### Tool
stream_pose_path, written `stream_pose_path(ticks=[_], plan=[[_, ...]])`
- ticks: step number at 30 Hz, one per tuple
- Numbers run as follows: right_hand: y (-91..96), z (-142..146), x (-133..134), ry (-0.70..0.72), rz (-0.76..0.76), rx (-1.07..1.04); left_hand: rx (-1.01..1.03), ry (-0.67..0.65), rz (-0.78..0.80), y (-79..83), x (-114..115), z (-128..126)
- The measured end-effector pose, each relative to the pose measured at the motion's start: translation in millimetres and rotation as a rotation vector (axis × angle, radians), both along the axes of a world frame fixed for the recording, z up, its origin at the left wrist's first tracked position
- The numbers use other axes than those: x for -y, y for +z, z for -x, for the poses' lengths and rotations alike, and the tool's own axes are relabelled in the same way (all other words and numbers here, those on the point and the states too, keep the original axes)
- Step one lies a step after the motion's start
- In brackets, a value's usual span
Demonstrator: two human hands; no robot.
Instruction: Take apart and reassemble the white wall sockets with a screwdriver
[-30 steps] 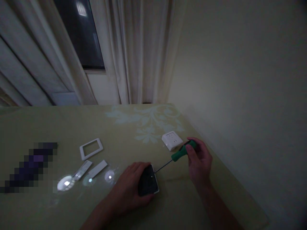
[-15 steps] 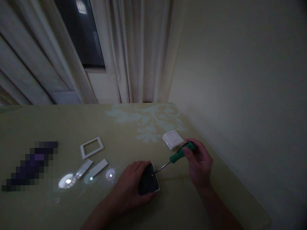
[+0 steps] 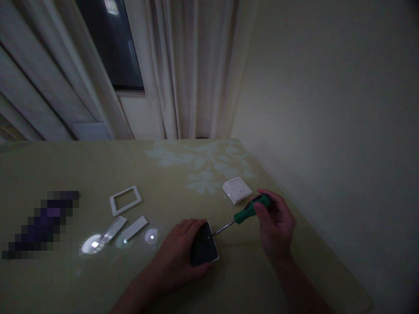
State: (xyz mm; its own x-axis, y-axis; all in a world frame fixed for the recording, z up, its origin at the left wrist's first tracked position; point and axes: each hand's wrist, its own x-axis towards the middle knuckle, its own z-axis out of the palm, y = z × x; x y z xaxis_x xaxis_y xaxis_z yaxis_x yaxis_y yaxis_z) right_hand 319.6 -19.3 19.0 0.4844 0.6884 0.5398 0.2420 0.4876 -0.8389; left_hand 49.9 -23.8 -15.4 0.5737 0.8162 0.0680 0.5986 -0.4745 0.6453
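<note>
My left hand (image 3: 180, 250) is closed around the sides of a square wall switch body (image 3: 203, 250), its dark face up and a white rim along the right edge. Between the fingers and thumb of my right hand (image 3: 277, 222) is a screwdriver (image 3: 250, 210) with a green and black handle. Its metal shaft slants down to the left, and the tip meets the dark face near its upper right edge. A white wall socket (image 3: 237, 190) lies just beyond the handle. What the tip touches is too small to make out.
On the left of the patterned table (image 3: 170, 183) lie a white rectangular frame (image 3: 113, 206) and two narrow white strips, one a rocker-like piece (image 3: 135, 228). A blurred-out dark object (image 3: 42, 226) is farther left. A wall (image 3: 327, 131) borders the right edge; curtains (image 3: 183, 78) hang behind.
My right hand and the screwdriver handle have shifted slightly right, with the tip still at the switch. My left hand keeps the same hold.
</note>
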Motion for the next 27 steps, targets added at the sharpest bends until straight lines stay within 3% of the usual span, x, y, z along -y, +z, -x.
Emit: stream_pose_path(ticks=[7, 27], plan=[[-2.3, 0.0, 0.0, 0.022, -0.007, 0.025, 0.003, -0.022, -0.013, 2.4, -1.2, -1.6], [-0.8, 1.6, 4.7, 0.023, -0.041, 0.057, 0.072, -0.133, -0.245, 7.9, 0.3, -0.7]])
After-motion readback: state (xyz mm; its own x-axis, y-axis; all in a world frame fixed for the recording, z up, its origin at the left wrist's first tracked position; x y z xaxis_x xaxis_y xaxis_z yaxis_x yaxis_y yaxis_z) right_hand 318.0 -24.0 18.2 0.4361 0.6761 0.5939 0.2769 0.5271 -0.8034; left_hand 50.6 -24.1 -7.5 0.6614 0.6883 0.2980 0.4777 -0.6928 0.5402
